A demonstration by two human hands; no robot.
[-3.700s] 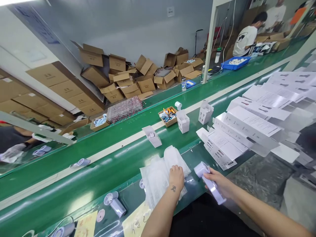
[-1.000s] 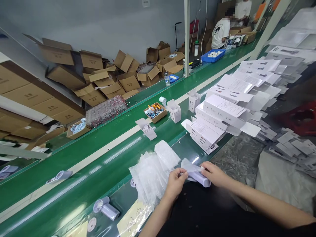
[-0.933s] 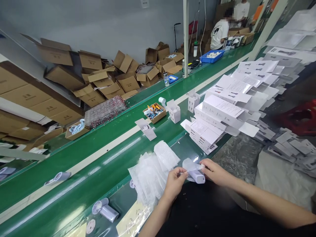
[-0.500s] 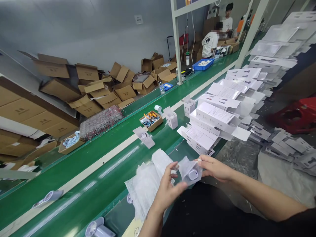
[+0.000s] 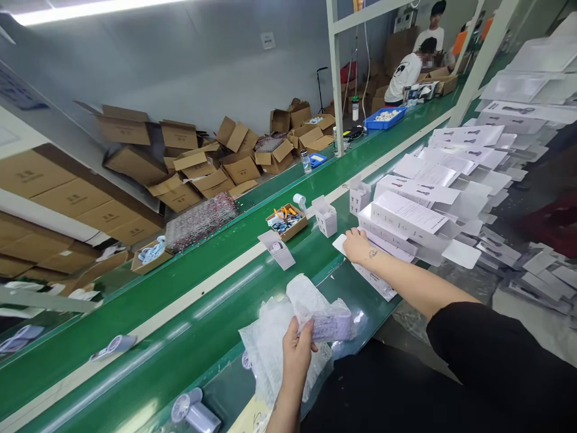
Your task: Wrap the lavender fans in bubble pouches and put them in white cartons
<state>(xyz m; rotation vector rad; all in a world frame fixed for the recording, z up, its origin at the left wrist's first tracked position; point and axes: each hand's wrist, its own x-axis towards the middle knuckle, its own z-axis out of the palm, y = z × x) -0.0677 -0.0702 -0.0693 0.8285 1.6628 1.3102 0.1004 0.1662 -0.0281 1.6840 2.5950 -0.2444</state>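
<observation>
My left hand (image 5: 297,341) grips a lilac handheld fan (image 5: 332,323) in a clear bubble-wrap bag, its details blurred by the wrap. Under and beside it lies a pile of white bubble bags (image 5: 270,337) at the bench edge. Farther forward, my right hand (image 5: 357,245) has its fingers closed on the near end of a white carton (image 5: 381,282), low in the stack of printed cartons (image 5: 406,213). Its fingertips are partly hidden by the hand itself.
Two upright open white boxes (image 5: 325,216) stand beyond my hands, near a cardboard tray of small parts (image 5: 288,221). An unfolded insert (image 5: 276,249) lies on the green belt (image 5: 216,294). Lilac fans (image 5: 196,412) lie at near left. Two people (image 5: 406,75) are far back.
My right hand has left the bagged fan and reached forward to the carton stack. My left hand keeps the bagged fan, now turned lengthwise over the bubble bags. The view has shifted slightly.
</observation>
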